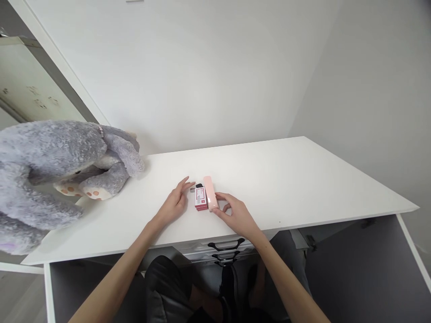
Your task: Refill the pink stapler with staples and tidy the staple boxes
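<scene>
A pink stapler [210, 193] lies lengthwise on the white tabletop, pointing away from me. My right hand [234, 213] grips its near end from the right, with the thumb at the front and the index finger along the side. Tight against the stapler's left side is a short stack of small red-and-white boxes [200, 197]. Just behind the boxes sits a small black and silver item [199, 185], partly hidden, its kind unclear. My left hand [175, 200] is open to the left of the boxes, fingers stretched towards that small item.
A large grey plush toy [67, 152] takes up the left end of the white table [286, 179]. A wall stands behind it. Below the front edge are drawers with black handles [226, 246], and an opened cabinet door [370, 255] at the right.
</scene>
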Demonstrator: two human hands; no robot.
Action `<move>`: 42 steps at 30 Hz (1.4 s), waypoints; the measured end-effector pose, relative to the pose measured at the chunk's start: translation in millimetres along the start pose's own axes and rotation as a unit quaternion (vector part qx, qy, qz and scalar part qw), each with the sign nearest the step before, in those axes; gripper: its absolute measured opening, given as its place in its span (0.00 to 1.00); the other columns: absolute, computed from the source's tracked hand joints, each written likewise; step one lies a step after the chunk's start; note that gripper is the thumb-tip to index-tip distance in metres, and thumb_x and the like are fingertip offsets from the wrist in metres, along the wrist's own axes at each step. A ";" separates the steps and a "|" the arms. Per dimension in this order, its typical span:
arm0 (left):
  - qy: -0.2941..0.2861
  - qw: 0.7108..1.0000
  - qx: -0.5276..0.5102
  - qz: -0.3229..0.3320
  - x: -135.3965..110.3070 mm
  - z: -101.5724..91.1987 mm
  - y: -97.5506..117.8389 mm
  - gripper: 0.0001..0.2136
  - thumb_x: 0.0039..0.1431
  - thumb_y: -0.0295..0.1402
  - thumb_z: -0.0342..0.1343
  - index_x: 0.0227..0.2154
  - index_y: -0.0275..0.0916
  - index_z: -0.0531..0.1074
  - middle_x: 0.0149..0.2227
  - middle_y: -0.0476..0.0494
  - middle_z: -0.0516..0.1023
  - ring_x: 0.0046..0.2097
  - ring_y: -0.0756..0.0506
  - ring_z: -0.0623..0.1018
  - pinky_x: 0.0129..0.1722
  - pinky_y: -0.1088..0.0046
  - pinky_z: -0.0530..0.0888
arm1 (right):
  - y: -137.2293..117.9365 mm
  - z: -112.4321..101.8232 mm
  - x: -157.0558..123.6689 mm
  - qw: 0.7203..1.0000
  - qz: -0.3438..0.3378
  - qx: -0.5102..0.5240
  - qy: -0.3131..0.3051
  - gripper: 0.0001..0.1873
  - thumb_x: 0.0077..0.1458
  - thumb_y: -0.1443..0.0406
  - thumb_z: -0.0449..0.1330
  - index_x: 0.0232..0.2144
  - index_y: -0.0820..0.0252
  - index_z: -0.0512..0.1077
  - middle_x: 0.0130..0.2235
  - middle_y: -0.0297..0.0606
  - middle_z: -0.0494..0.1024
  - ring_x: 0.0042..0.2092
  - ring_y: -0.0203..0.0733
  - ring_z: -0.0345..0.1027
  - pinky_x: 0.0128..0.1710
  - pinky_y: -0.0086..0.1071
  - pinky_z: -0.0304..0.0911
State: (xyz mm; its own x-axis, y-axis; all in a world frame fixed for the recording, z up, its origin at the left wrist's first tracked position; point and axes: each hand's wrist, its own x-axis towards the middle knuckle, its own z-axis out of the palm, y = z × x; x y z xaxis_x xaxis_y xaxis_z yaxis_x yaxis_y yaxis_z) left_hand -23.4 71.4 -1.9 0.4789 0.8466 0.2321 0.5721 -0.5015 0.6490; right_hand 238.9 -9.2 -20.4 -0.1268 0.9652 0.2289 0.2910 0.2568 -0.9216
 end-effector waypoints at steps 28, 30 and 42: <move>0.307 0.937 -0.059 -0.156 -6.6 -2.1 -29.0 0.16 0.59 0.26 0.46 0.50 0.41 0.62 0.54 0.35 0.78 0.59 0.41 0.77 0.65 0.51 0.70 | -73.5 95.1 58.7 0.788 -0.287 -0.513 -0.181 0.22 0.65 0.67 0.59 0.57 0.79 0.75 0.58 0.65 0.77 0.74 0.68 0.50 0.74 0.58 0.42; 0.311 0.935 -0.063 -0.160 -7.0 -2.2 -29.3 0.15 0.58 0.25 0.47 0.49 0.41 0.62 0.53 0.35 0.78 0.59 0.41 0.77 0.64 0.51 0.71 | -64.6 113.1 69.8 0.747 -0.239 -0.576 -0.231 0.23 0.58 0.67 0.64 0.55 0.74 0.78 0.61 0.63 0.76 0.75 0.71 0.47 0.75 0.61 0.35; 0.299 0.938 -0.053 -0.169 -6.8 0.7 -23.9 0.14 0.57 0.28 0.50 0.46 0.41 0.67 0.54 0.36 0.77 0.55 0.39 0.78 0.58 0.54 0.74 | 14.9 148.4 93.0 0.827 -0.244 -0.492 -0.124 0.28 0.56 0.65 0.68 0.60 0.52 0.77 0.68 0.46 0.70 0.76 0.72 0.40 0.71 0.75 0.21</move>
State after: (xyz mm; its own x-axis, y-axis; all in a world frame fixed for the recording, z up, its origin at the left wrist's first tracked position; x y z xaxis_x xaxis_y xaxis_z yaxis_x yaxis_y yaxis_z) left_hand -39.8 77.5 -19.6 -0.1941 0.9186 0.3442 0.5388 -0.1933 0.8199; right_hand 90.6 76.9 -59.4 -0.6107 0.7267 0.3146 0.7634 0.6458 -0.0098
